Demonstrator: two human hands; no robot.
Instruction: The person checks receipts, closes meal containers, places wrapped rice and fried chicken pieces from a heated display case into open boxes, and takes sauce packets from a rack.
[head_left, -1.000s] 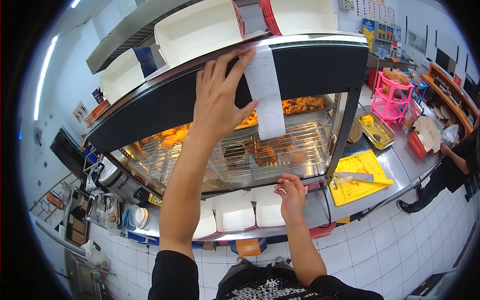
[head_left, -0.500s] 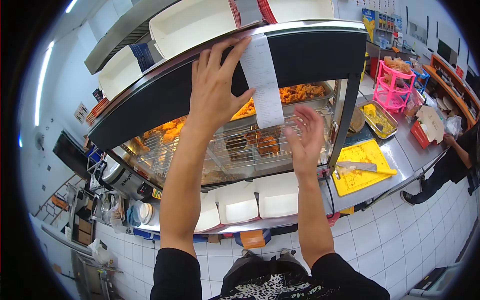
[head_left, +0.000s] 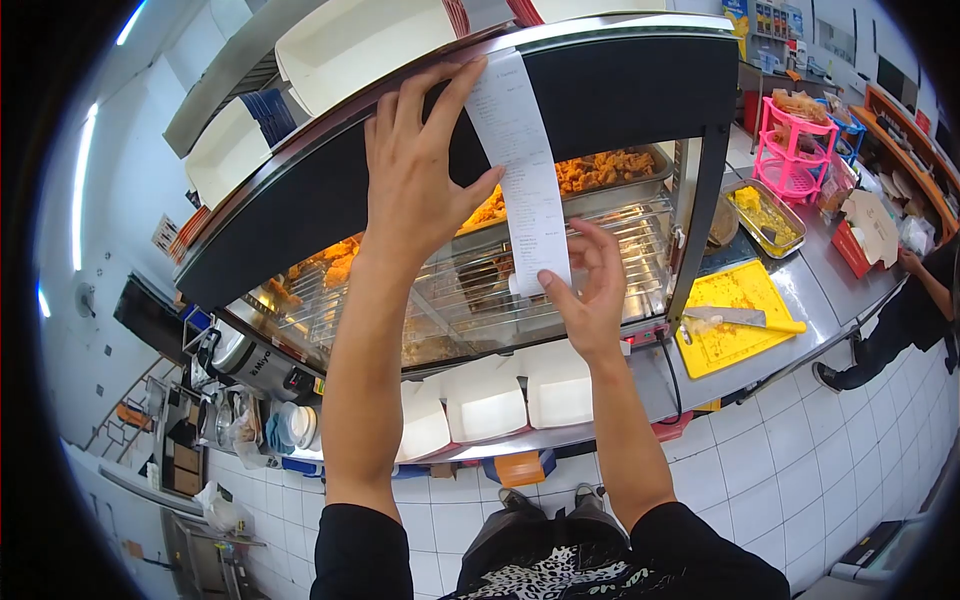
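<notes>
A long white printed receipt [head_left: 520, 160] hangs down the black front panel of a glass food warmer [head_left: 620, 95]. My left hand [head_left: 415, 185] lies against the panel with fingers spread; its index fingertip and thumb touch the receipt's left edge. Near the bottom, my right hand [head_left: 592, 295] has its thumb on the front of the paper, with curled fingers at the right edge, partly behind it. The receipt's lower end curls. Behind the glass, fried pieces of food [head_left: 605, 171] fill trays above a wire rack [head_left: 640, 220].
White paper food trays [head_left: 487, 408] line the counter below, and larger ones [head_left: 365, 45] sit on top. At right are a yellow cutting board [head_left: 735, 345] with a knife [head_left: 735, 316], a metal tray [head_left: 768, 220], a pink rack [head_left: 795, 150] and another person [head_left: 905, 320].
My right hand has moved in to the receipt's lower end and taken hold of it. The left hand stays at the upper left edge. The view has shifted slightly.
</notes>
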